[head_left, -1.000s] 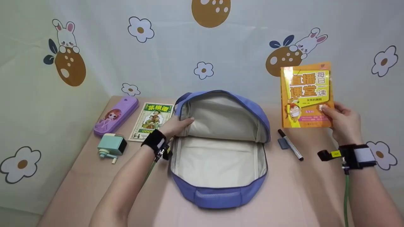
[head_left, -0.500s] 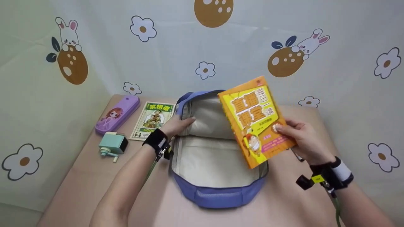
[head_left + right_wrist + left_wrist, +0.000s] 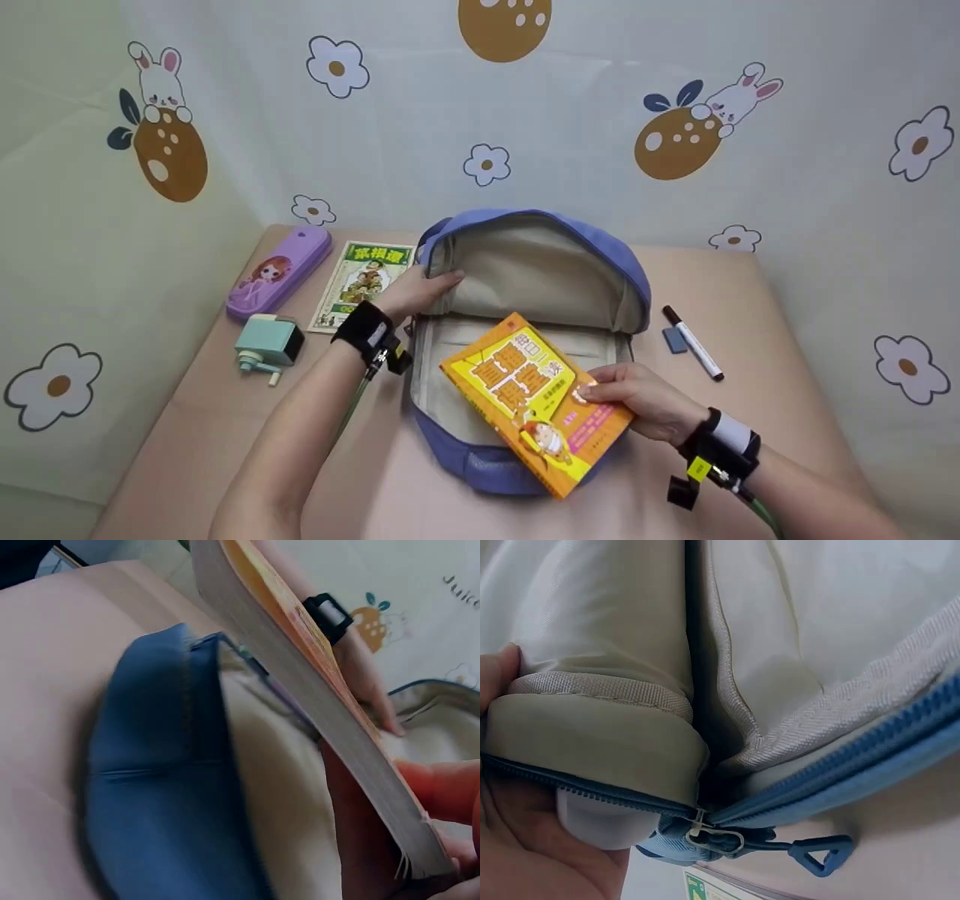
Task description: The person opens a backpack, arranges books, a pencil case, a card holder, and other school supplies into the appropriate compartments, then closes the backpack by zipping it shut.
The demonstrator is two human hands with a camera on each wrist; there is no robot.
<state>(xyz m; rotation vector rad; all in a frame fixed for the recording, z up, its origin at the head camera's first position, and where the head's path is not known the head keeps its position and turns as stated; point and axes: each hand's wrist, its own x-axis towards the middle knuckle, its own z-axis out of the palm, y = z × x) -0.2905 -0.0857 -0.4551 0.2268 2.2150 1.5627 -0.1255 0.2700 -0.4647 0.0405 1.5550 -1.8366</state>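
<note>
Pinching an orange-and-yellow paperback book [image 3: 517, 397] by its right edge, the right hand [image 3: 652, 401] holds it tilted over an open blue fabric backpack [image 3: 487, 469], long axis running far-left to near-right; the left hand [image 3: 414, 291] grips the raised beige-lined flap [image 3: 536, 274].

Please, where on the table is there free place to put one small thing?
Bare table: right of the marker, out to the right edge; also in front of the turquoise sharpener, left of the left forearm. Crowded: the far left, where purple case, green booklet and sharpener lie close; the middle, filled by the backpack.
</note>
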